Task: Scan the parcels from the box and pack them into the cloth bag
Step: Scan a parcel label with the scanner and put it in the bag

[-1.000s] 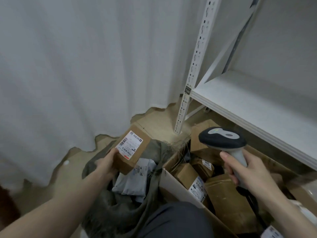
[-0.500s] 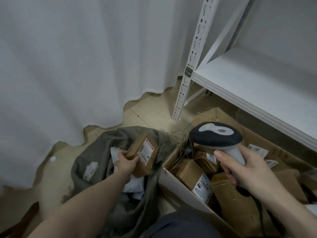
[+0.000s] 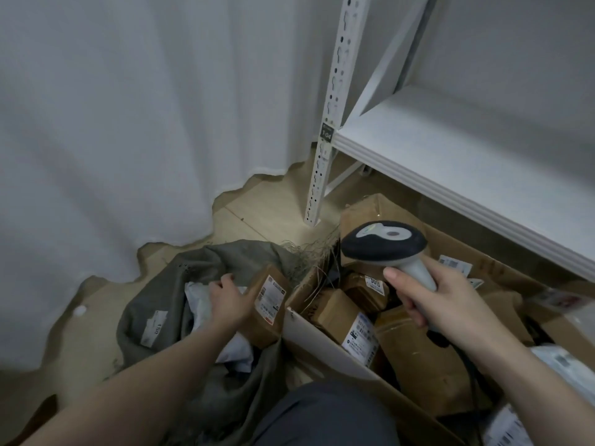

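My left hand (image 3: 230,302) rests its grip on the small brown parcel (image 3: 267,300) standing upright inside the cloth bag (image 3: 199,268), while my right hand (image 3: 441,300), clamped round the scanner (image 3: 384,244), hovers over the box (image 3: 325,346), nearer the next parcels.

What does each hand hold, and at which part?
Right hand grips the scanner by its handle. Left hand holds the small box by its side.

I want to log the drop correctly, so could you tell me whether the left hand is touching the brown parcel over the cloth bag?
Touching. The head view shows the left hand with its palm against the brown parcel's side, no gap between them.
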